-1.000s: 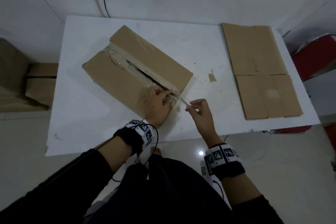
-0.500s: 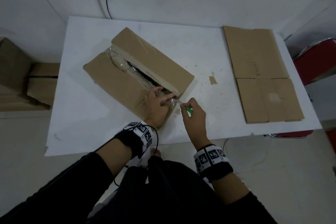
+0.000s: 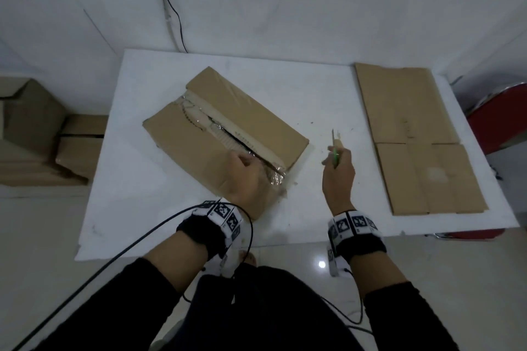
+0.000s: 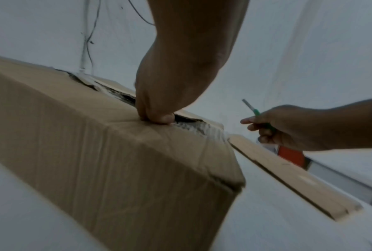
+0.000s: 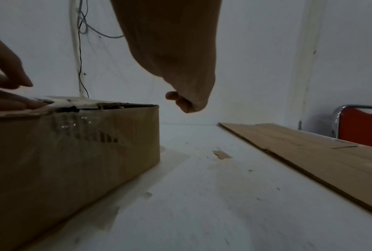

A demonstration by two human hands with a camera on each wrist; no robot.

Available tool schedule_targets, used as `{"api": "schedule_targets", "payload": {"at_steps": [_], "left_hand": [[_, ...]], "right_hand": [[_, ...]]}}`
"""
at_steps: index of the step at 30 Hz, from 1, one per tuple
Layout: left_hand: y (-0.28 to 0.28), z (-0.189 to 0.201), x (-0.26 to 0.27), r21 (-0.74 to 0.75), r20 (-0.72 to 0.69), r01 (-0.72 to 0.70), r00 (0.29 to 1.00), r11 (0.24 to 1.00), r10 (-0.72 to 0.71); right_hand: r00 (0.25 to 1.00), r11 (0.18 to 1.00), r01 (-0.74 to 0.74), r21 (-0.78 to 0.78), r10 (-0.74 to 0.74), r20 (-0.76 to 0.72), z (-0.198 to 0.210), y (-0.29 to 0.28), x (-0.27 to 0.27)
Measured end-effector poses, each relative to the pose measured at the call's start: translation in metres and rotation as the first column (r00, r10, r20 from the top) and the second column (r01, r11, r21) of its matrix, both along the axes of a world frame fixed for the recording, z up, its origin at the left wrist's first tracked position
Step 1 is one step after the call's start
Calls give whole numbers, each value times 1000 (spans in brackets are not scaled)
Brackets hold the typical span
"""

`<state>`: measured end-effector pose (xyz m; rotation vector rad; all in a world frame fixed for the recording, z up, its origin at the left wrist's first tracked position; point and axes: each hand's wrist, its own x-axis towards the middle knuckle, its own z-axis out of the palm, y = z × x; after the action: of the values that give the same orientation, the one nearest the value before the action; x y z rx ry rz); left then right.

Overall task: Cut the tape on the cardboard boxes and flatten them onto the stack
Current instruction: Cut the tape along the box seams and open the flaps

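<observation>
— How far along is this, would you say?

— Part way. The box (image 3: 225, 134) sits in the middle of the white table (image 3: 313, 88), turned at an angle. The seam along its top gapes open for most of its length, with torn tape (image 3: 273, 179) crumpled at the near end, so I'd say the top cut is done or all but done. It is not flattened yet; it stands at full height. Over at the table's right side lies the stack of flat cardboard (image 3: 410, 134), well apart from the box. More boxes (image 3: 42, 134) wait on the floor to the left.

— And the hands?

— The left hand (image 3: 242, 177) is on top of the box by the near end of the seam, fingers curled, their tips pressed at the edge of the near flap right beside the slit. Whether they hook under the flap I can't tell. The right hand (image 3: 339, 171) hangs above the table just right of the box, touching nothing but the cutter (image 3: 334, 148): fingers wrapped round its green handle, blade pointing away from the person, clear of the cardboard.

— What's left, then?

— Open the flaps, likely deal with the underside tape, fold it flat, carry it to the stack
</observation>
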<state>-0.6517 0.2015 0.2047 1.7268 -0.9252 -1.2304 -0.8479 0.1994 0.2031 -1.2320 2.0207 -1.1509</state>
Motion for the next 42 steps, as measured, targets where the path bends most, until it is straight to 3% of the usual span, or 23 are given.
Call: {"api": "schedule_targets", "payload": {"at_steps": [2, 5, 7, 9, 11, 14, 16, 19, 20, 22, 24, 26, 29, 32, 35, 37, 40, 42], "left_hand": [[-12, 11, 5, 64, 22, -148, 989, 987, 147], [-37, 19, 9, 203, -271, -222, 923, 954, 272], [-53, 19, 14, 279, -353, -186, 892, 942, 281], [-63, 24, 20, 326, -338, -188, 892, 927, 300], [-63, 33, 27, 325, -262, -297, 884, 898, 387], [-54, 28, 42, 219, -36, -396, 910, 892, 413], [-44, 23, 55, 145, 138, -279, 956, 949, 260], [-35, 15, 74, 78, 280, 22, 959, 997, -43], [-32, 16, 78, 100, 325, 143, 931, 985, -168], [-28, 15, 83, 171, 428, 373, 806, 912, -410], [-25, 17, 87, 226, 512, 502, 668, 835, -540], [-22, 19, 87, 233, 542, 555, 608, 799, -580], [-18, 26, 77, 209, 552, 618, 565, 758, -613], [-11, 30, 54, 256, 615, 688, 425, 678, -664], [-5, 22, 45, 201, 606, 699, 462, 687, -648], [1, 18, 46, 146, 591, 698, 507, 701, -627], [7, 13, 47, 74, 592, 687, 553, 723, -586], [9, 12, 46, 61, 600, 683, 558, 728, -574]], "right_hand": [[999, 998, -48, -28, 48, -15, 2, -22, 3], [973, 972, -225, 63, 228, -48, 0, -51, 15], [957, 952, -286, 108, 289, -17, -5, -53, 23], [961, 960, -275, 55, 276, -13, -8, -36, 30], [957, 957, -290, 14, 290, -17, -10, -4, 40], [872, 894, -441, 76, 407, 271, -14, 48, 59], [846, 863, -493, 109, 447, 291, -15, 62, 66], [926, 933, -359, 39, 350, 145, -10, 45, 58], [949, 951, -308, -8, 308, 68, -7, 33, 53], [962, 961, -274, -40, 273, -21, -3, 12, 42], [956, 956, -291, 38, 289, 43, -3, -2, 35], [927, 932, -343, 117, 315, 205, -7, -2, 36], [898, 895, -413, 166, 370, 239, -9, 16, 44], [858, 853, -480, 205, 406, 315, -6, 29, 50], [886, 888, -435, 148, 393, 248, -6, 28, 44], [900, 891, -435, 134, 422, 110, -4, 20, 33], [832, 833, -526, 171, 546, -99, 7, 4, 22], [789, 796, -574, 191, 600, -133, 16, -6, 23]]}}
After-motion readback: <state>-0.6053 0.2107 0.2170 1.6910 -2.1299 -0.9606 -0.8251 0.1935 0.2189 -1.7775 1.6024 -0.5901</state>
